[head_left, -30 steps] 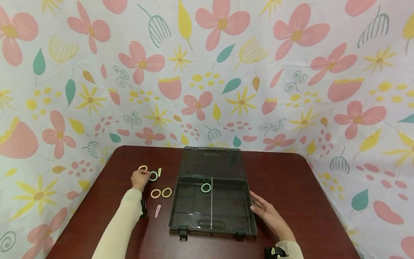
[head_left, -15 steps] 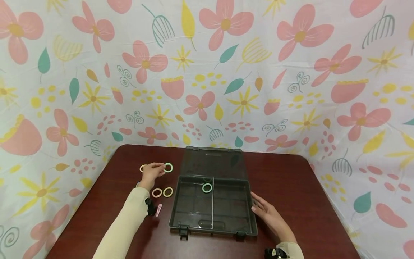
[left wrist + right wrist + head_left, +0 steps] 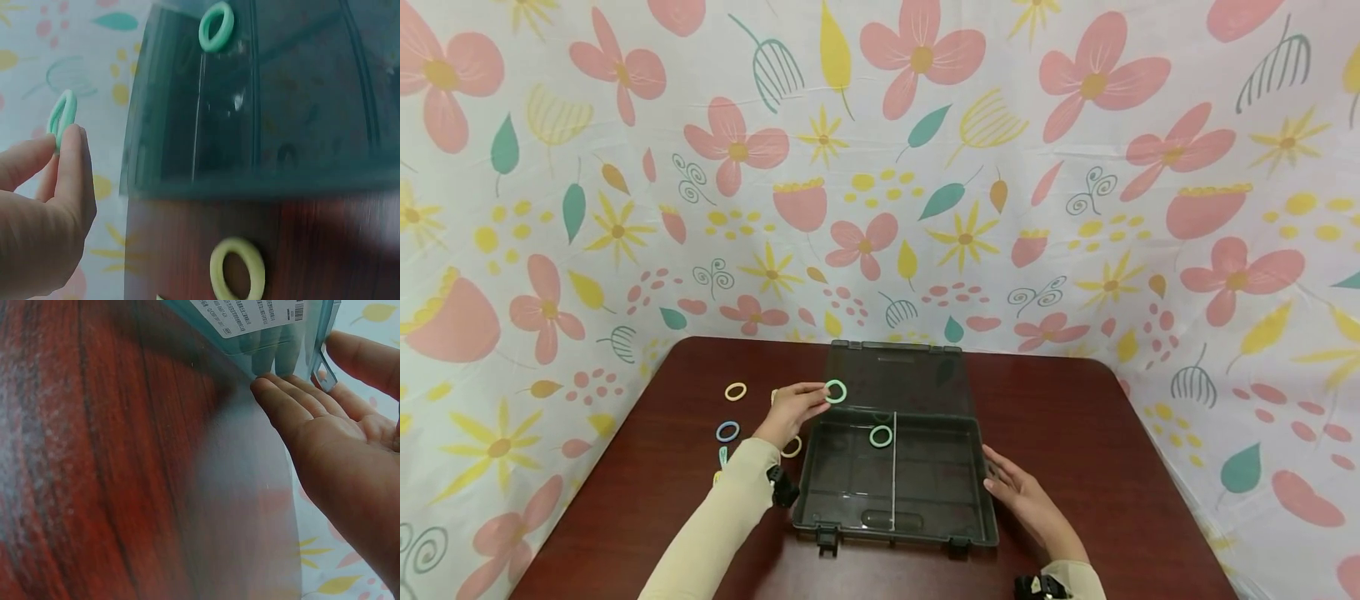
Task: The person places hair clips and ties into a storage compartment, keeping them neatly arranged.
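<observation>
My left hand (image 3: 790, 412) pinches a mint-green hair tie (image 3: 70, 103) between thumb and fingertips. It is above the far left corner of a dark see-through plastic box (image 3: 850, 487). Another green hair tie (image 3: 890, 437) lies in the box's left compartment, close to the white divider (image 3: 894, 475). My right hand (image 3: 1026, 500) rests against the box's right side. In the right wrist view its straight fingers (image 3: 290, 403) touch the wall, and the thumb is near a clear tab at the edge. The box's lid (image 3: 895, 379) lies folded back, away from me.
Left of the box, a yellow hair tie (image 3: 727, 395), a blue hair tie (image 3: 718, 432) and a teal snap clip (image 3: 723, 456) lie on the brown table (image 3: 1060, 417). A pale yellow hair tie (image 3: 217, 269) lies by the box, partly behind my left arm. Flowered cloth (image 3: 865, 275) hangs behind.
My left hand picked up the green hair tie from the left of the table and carried it right to the box's far left corner. My right hand stayed at the box's side.
</observation>
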`<state>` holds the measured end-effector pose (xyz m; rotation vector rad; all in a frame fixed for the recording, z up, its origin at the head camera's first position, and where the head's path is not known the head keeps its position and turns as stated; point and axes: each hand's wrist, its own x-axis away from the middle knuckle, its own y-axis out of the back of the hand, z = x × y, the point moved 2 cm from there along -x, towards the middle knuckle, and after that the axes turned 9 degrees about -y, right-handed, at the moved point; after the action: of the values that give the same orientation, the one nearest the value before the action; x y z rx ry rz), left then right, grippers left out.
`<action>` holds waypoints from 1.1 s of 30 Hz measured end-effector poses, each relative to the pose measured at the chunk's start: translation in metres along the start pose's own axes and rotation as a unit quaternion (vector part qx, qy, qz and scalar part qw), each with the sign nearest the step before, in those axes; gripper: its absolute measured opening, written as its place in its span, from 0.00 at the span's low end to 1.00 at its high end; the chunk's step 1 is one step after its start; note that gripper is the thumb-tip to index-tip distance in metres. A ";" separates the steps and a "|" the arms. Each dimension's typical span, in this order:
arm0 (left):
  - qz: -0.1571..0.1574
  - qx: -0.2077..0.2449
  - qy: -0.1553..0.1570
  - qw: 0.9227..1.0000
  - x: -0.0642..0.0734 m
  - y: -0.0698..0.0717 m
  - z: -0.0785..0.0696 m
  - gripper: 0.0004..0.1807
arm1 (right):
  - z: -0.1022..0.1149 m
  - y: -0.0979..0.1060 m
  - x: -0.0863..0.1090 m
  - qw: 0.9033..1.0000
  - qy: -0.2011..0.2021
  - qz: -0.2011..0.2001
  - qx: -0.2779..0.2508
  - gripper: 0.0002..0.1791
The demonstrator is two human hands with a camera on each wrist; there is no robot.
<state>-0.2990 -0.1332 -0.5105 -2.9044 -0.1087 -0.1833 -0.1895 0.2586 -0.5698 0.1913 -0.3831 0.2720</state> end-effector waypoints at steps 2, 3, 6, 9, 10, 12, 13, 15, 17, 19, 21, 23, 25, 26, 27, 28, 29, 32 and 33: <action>0.008 0.000 0.004 1.000 0.001 -0.008 0.003 0.18 | 0.000 0.000 0.000 1.000 0.001 0.001 0.000 0.35; 0.012 0.001 0.006 1.000 0.001 -0.012 0.004 0.18 | 0.000 0.000 0.000 1.000 0.001 0.001 -0.001 0.35; 0.023 -0.003 0.015 1.000 0.002 -0.024 0.011 0.16 | 0.000 0.000 0.000 1.000 0.000 0.000 -0.002 0.35; 0.034 -0.007 0.023 0.999 0.003 -0.032 0.017 0.14 | -0.001 0.000 0.000 1.000 -0.001 0.000 -0.003 0.34; 0.036 -0.010 0.027 0.999 0.003 -0.035 0.019 0.13 | -0.001 0.000 0.000 1.000 0.000 0.000 -0.003 0.34; 0.039 -0.016 0.035 0.998 0.005 -0.039 0.022 0.13 | -0.001 0.000 -0.001 1.000 0.001 0.000 -0.004 0.34; 0.040 -0.019 0.040 0.998 0.005 -0.041 0.024 0.13 | -0.001 0.000 -0.001 1.000 0.001 0.001 -0.003 0.34; 0.043 -0.028 0.048 0.998 0.006 -0.044 0.026 0.13 | 0.000 0.000 -0.001 1.000 0.002 0.001 -0.003 0.34; 0.049 -0.035 0.051 0.997 0.008 -0.046 0.029 0.13 | 0.000 0.000 0.000 1.000 0.003 0.002 -0.003 0.35; 0.053 -0.045 0.053 0.996 0.008 -0.047 0.033 0.14 | 0.000 0.000 0.000 1.000 0.004 0.002 -0.003 0.35; 0.055 -0.057 0.054 0.995 0.009 -0.048 0.038 0.14 | -0.001 0.000 0.000 1.000 0.004 0.001 -0.004 0.34; 0.054 -0.067 0.058 0.995 0.009 -0.048 0.042 0.13 | -0.001 0.000 0.000 1.000 0.004 0.000 -0.004 0.34; 0.053 -0.077 0.059 0.994 0.008 -0.048 0.045 0.13 | 0.000 0.000 0.000 1.000 0.005 -0.002 -0.004 0.34; 0.052 -0.082 0.060 0.993 0.008 -0.048 0.046 0.13 | 0.000 0.000 0.000 1.000 0.005 -0.003 -0.003 0.34; 0.052 -0.086 0.059 0.993 0.008 -0.048 0.047 0.13 | 0.000 0.000 0.000 1.000 0.005 -0.003 -0.002 0.34; 0.051 -0.088 0.061 0.993 0.008 -0.049 0.048 0.13 | 0.001 0.000 -0.001 1.000 0.005 -0.003 -0.002 0.34; 0.051 -0.093 0.060 0.993 0.008 -0.050 0.048 0.13 | 0.001 0.000 -0.001 1.000 0.006 -0.004 -0.003 0.34; 0.050 -0.098 0.065 0.992 0.008 -0.052 0.049 0.13 | 0.001 0.000 0.000 1.000 0.004 -0.005 0.000 0.34; 0.051 -0.099 0.066 0.992 0.008 -0.052 0.050 0.13 | 0.001 0.000 0.000 1.000 0.004 -0.004 0.000 0.35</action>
<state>-0.2896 -0.0704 -0.5457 -3.0735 0.0857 -0.3883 -0.1900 0.2579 -0.5687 0.1912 -0.3744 0.2647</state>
